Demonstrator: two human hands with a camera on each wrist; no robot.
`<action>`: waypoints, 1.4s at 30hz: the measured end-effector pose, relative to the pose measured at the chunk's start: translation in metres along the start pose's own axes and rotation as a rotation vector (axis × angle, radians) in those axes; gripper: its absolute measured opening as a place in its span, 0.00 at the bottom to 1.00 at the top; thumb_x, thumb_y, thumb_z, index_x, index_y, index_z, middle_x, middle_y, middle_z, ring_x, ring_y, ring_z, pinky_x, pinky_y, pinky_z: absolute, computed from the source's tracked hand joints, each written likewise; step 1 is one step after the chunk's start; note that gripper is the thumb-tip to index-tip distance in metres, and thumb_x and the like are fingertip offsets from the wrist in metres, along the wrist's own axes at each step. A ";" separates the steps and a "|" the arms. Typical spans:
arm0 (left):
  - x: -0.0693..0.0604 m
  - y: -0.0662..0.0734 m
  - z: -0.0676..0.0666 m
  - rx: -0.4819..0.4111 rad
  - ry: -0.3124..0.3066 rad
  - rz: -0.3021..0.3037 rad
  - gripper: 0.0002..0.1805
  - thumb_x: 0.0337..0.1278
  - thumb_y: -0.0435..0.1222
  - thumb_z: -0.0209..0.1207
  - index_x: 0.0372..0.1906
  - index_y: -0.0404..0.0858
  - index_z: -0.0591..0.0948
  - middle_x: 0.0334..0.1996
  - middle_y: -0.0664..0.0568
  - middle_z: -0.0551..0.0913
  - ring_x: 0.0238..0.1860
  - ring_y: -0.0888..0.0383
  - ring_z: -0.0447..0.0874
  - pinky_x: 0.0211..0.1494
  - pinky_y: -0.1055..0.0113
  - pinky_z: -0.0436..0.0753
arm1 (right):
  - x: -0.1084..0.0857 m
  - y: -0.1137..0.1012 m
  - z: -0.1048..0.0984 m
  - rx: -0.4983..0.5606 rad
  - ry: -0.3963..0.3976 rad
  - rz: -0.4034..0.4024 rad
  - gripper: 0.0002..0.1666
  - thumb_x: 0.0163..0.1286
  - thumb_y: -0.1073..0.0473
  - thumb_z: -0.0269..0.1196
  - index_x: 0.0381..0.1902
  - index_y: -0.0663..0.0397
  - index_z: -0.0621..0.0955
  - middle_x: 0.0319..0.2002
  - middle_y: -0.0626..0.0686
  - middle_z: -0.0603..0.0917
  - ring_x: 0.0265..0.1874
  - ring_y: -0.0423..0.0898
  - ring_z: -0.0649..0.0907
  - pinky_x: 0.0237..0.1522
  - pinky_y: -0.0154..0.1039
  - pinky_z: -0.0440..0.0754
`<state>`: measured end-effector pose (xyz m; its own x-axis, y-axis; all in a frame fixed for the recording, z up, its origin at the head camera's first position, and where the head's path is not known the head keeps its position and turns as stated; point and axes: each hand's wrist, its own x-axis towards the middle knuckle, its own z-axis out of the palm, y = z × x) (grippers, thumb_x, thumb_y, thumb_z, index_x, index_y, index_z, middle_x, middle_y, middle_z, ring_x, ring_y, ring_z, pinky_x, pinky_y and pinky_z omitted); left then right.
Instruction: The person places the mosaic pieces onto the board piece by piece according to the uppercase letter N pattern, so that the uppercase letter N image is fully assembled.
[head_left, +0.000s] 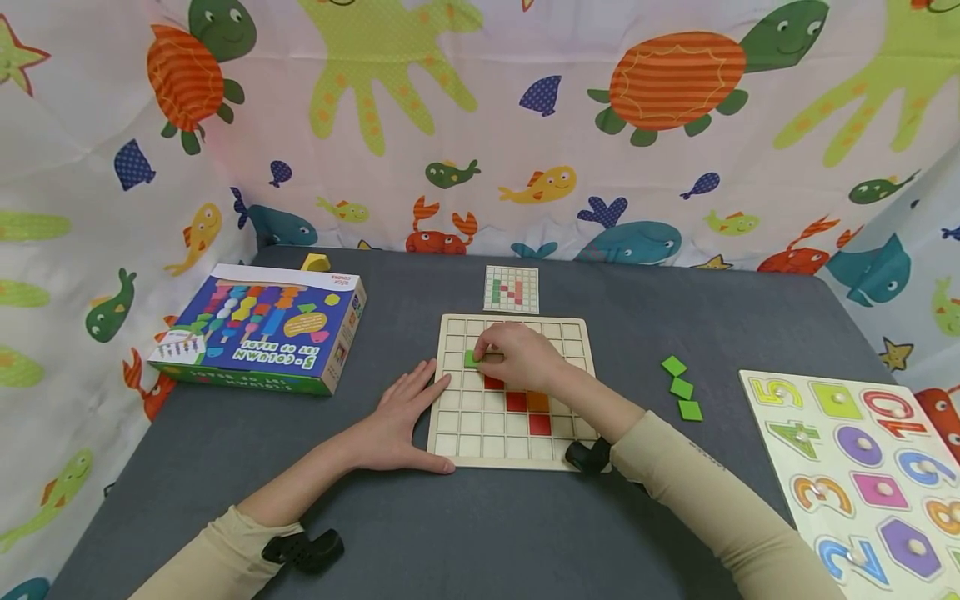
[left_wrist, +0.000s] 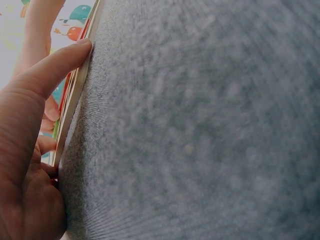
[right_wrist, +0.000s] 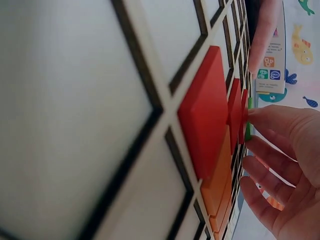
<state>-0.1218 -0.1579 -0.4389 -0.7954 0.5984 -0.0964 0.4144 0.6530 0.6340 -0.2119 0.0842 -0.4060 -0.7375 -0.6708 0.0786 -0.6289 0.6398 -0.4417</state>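
Observation:
A wooden grid board (head_left: 491, 447) lies on the dark table. My right hand (head_left: 522, 357) is over its upper left part and pinches a green tile (head_left: 471, 359) by thumb and fingers; the right wrist view shows this green tile (right_wrist: 249, 120) at the fingertips, close to the grid. Red tiles (head_left: 540, 425) run diagonally down the board, with an orange tile (head_left: 537, 402) beside them; my right hand and forearm cover some cells. My left hand (head_left: 399, 421) rests at the board's lower left corner with fingers extended, its thumb (left_wrist: 62, 62) along the near edge.
A small pattern card (head_left: 512, 289) lies behind the board. Three loose green tiles (head_left: 681, 388) are to the right, near a number-and-shape puzzle board (head_left: 816, 433). At the left stands a blue bead-set box (head_left: 258, 329), with a yellow piece (head_left: 316, 262) behind it.

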 end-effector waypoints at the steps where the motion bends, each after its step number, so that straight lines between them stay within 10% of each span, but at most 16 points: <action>1: 0.000 0.000 0.000 0.000 0.000 0.001 0.64 0.41 0.64 0.69 0.78 0.41 0.49 0.78 0.46 0.37 0.77 0.49 0.28 0.72 0.40 0.39 | -0.001 0.000 0.000 -0.004 0.001 -0.006 0.02 0.64 0.59 0.68 0.35 0.49 0.85 0.36 0.45 0.85 0.39 0.44 0.80 0.49 0.41 0.78; 24: 0.000 0.005 0.000 -0.001 0.011 -0.007 0.64 0.40 0.64 0.69 0.78 0.40 0.51 0.78 0.45 0.38 0.77 0.48 0.30 0.72 0.39 0.39 | -0.054 0.036 -0.031 0.246 0.072 0.145 0.07 0.65 0.58 0.67 0.42 0.49 0.86 0.39 0.44 0.85 0.39 0.44 0.80 0.41 0.40 0.81; 42: 0.000 0.004 0.000 0.002 0.008 -0.008 0.64 0.40 0.65 0.68 0.78 0.40 0.50 0.78 0.44 0.38 0.77 0.47 0.29 0.71 0.39 0.38 | -0.156 0.109 -0.078 0.037 0.147 0.353 0.09 0.66 0.59 0.66 0.44 0.54 0.85 0.41 0.53 0.86 0.40 0.50 0.83 0.43 0.51 0.80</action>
<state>-0.1201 -0.1555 -0.4364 -0.8025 0.5891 -0.0951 0.4085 0.6585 0.6320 -0.1840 0.2879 -0.3962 -0.9362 -0.3491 0.0417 -0.3227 0.8060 -0.4963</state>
